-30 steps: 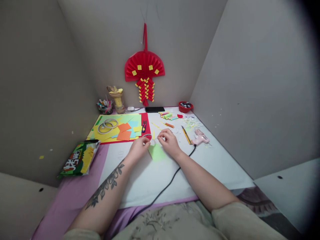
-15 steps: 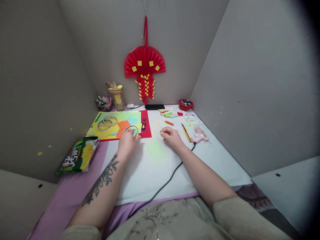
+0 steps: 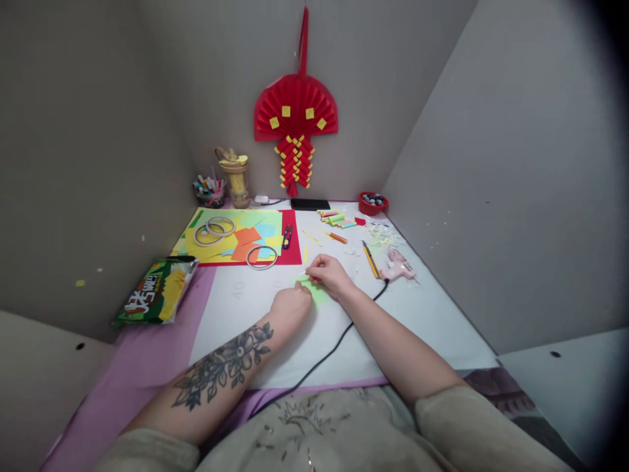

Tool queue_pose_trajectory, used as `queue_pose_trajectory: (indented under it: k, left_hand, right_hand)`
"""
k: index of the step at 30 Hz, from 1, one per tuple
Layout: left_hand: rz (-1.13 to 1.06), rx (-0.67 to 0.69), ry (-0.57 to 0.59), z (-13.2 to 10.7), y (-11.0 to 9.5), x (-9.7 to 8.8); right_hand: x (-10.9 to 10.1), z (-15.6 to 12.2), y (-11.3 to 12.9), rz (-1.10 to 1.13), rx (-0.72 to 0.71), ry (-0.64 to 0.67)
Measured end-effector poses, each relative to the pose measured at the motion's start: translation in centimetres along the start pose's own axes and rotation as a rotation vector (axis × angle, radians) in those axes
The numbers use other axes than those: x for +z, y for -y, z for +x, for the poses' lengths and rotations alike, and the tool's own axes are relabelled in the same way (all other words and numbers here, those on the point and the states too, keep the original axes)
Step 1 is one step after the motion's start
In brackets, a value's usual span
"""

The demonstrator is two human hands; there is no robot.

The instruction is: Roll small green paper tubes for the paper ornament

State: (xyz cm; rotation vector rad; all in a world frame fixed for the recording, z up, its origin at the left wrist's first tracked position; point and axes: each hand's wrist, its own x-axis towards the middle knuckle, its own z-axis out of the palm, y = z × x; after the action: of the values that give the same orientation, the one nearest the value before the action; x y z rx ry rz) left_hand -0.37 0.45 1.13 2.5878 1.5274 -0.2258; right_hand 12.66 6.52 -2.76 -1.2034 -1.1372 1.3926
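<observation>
A small green paper point(image 3: 319, 294) is laid on the worktop point(image 3: 339, 334), between and partly beneath the hands, apparently so that both can reach it. Its near-left side is covered by the left hand point(image 3: 293, 303), whose fingers are mostly hidden; its grip cannot be told. The right hand point(image 3: 330, 275) is narrowed to a pinch at the far edge, presumably for fine control; what is caught is too small to tell. A tape ring point(image 3: 262, 257) and glue gun point(image 3: 397, 265) are kept near, likely for easy reach.

By the right hand point(image 3: 331, 274), the paper point(image 3: 319, 294) was light green, and the fan point(image 3: 296, 98) beyond it was red with yellow squares point(image 3: 285, 111).
</observation>
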Motion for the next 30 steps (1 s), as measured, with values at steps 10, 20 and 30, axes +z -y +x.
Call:
queue_pose_trajectory:
  k: [10, 20, 30]
  left_hand:
    - [-0.08, -0.097, -0.028, 0.0, -0.4, 0.5]
    - [-0.092, -0.111, -0.025, -0.1, -0.4, 0.4]
    - [-0.062, -0.12, 0.001, -0.1, -0.5, 0.1]
  right_hand:
    - [0.6, 0.4, -0.5, -0.096, 0.017, -0.055]
    - [0.6, 0.6, -1.0, -0.126, 0.02, -0.108]
    - [0.6, 0.5, -1.2, -0.173, -0.018, -0.119]
